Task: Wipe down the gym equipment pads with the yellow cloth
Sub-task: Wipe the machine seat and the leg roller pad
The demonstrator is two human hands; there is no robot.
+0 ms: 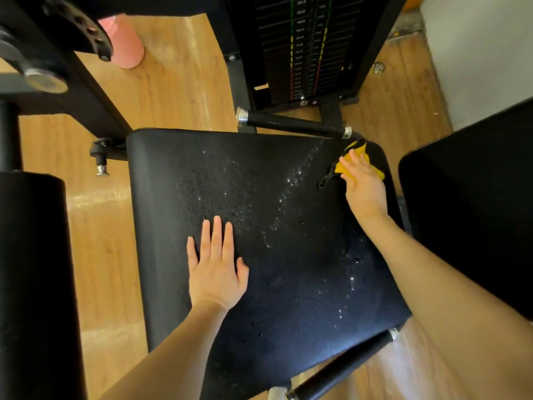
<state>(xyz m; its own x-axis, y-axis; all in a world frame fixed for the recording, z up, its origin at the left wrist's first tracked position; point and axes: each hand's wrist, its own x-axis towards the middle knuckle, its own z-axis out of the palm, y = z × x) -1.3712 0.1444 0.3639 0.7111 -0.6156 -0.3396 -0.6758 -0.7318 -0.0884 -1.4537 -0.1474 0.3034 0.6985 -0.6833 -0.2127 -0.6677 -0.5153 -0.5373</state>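
Note:
A large black seat pad (pixel 288 197) fills the middle of the view, speckled with wet droplets in streaks. The yellow cloth (pixel 359 153), with a dark edge and loop, lies at the pad's far right corner. My right hand (pixel 364 186) presses flat on the cloth, fingers spread over it. My left hand (pixel 215 267) rests flat on the pad's near left part, fingers apart, holding nothing.
A black back pad (pixel 476 212) stands at the right and a black roller pad (pixel 31 284) at the left. A weight stack (pixel 305 47) rises behind the seat. Black handles (pixel 291 122) flank the seat. A pink bottle (pixel 124 39) stands on the wooden floor.

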